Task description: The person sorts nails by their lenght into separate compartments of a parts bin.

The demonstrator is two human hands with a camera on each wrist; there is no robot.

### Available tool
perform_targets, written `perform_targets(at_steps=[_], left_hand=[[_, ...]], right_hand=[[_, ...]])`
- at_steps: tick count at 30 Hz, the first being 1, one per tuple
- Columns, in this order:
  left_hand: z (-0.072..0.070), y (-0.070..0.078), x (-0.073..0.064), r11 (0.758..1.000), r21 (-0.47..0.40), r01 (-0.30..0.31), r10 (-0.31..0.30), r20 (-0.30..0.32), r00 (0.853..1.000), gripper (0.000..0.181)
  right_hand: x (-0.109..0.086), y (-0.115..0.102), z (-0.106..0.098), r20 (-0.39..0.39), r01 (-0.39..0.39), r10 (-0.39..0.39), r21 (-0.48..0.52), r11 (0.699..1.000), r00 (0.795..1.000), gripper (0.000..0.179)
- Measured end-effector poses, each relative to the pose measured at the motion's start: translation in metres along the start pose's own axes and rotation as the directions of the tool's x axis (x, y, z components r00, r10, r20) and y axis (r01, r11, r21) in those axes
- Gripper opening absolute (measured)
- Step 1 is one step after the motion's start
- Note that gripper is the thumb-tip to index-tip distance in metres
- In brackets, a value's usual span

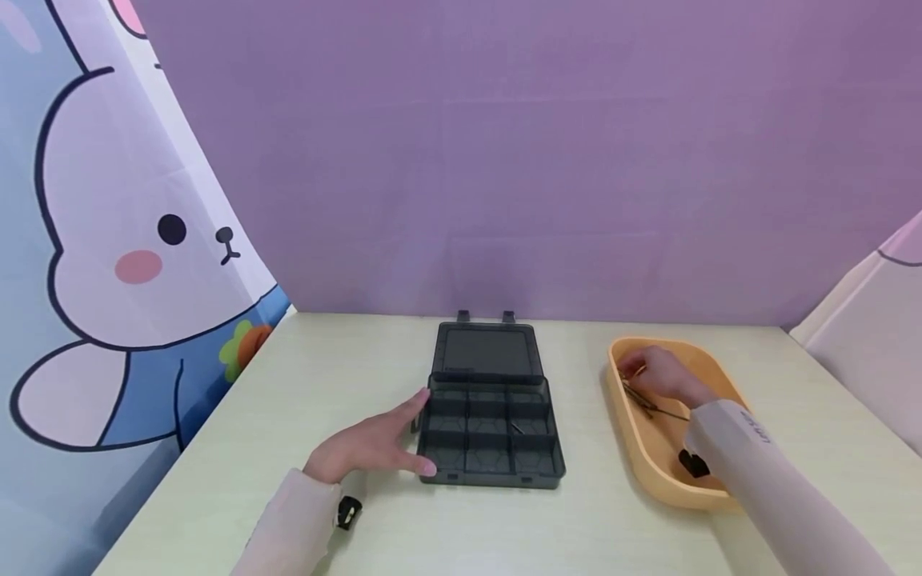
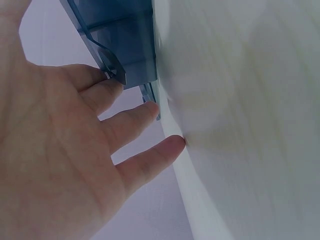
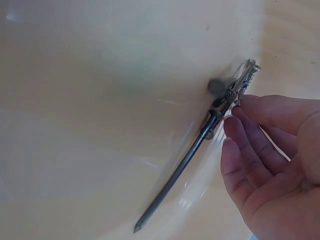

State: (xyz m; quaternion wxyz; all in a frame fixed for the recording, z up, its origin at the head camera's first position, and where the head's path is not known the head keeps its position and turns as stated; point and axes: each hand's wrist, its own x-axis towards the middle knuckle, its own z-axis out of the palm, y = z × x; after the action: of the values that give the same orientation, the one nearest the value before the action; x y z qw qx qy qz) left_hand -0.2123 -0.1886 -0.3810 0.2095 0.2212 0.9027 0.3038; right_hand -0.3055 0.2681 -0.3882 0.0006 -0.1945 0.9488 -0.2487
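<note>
My left hand (image 1: 378,444) lies with fingers spread along the left side of a dark translucent compartment box (image 1: 490,480), thumb at its front corner. In the left wrist view, the fingertips are beside a small side latch (image 2: 114,67). A small metal piece (image 1: 517,429) lies in one right-hand compartment. My right hand (image 1: 663,374) reaches into an orange tray (image 1: 625,428), thumb and fingertips pinching a small metal piece at a cluster of screws (image 3: 245,75). A long pointed nail (image 3: 175,175) extends from that cluster across the tray floor.
The box's lid (image 1: 490,352) lies folded back behind it, its two clasps toward the purple backdrop (image 1: 461,160). Box and tray stand apart on a pale table (image 1: 576,520). A cloth with a cartoon rabbit (image 1: 137,240) hangs on the left.
</note>
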Motion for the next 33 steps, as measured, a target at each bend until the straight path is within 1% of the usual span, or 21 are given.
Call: perform_targets(at_steps=[3,7,18,21,28,33], left_hand=[[0.0,0.0,0.0,1.0,-0.004,-0.004,0.004,-0.001,1.0,0.113],[0.0,-0.001,0.0,1.0,-0.011,-0.006,0.006,0.002,1.0,0.115],[-0.002,0.0,-0.002,1.0,-0.02,-0.022,0.022,0.011,1.0,0.115],[-0.002,0.0,-0.002,0.999,-0.024,-0.03,0.03,0.018,0.999,0.116],[-0.002,0.0,-0.003,0.999,-0.038,-0.021,0.022,0.027,0.999,0.115],[-0.003,0.001,-0.004,0.999,-0.046,-0.026,0.027,0.029,0.999,0.115]], right_hand=[[0.0,0.0,0.001,0.004,0.011,-0.011,-0.001,1.0,1.0,0.02],[-0.002,-0.001,0.0,0.022,0.007,-0.006,-0.001,1.0,1.0,0.015],[-0.007,-0.001,-0.002,0.06,-0.071,0.071,-0.016,0.997,0.996,0.005],[-0.008,-0.003,-0.002,0.059,-0.077,0.079,-0.031,0.997,0.995,0.004],[-0.01,-0.004,-0.006,0.047,-0.056,0.06,-0.084,0.995,0.997,0.005],[-0.011,-0.006,-0.01,0.03,-0.061,0.063,-0.066,0.996,0.998,0.007]])
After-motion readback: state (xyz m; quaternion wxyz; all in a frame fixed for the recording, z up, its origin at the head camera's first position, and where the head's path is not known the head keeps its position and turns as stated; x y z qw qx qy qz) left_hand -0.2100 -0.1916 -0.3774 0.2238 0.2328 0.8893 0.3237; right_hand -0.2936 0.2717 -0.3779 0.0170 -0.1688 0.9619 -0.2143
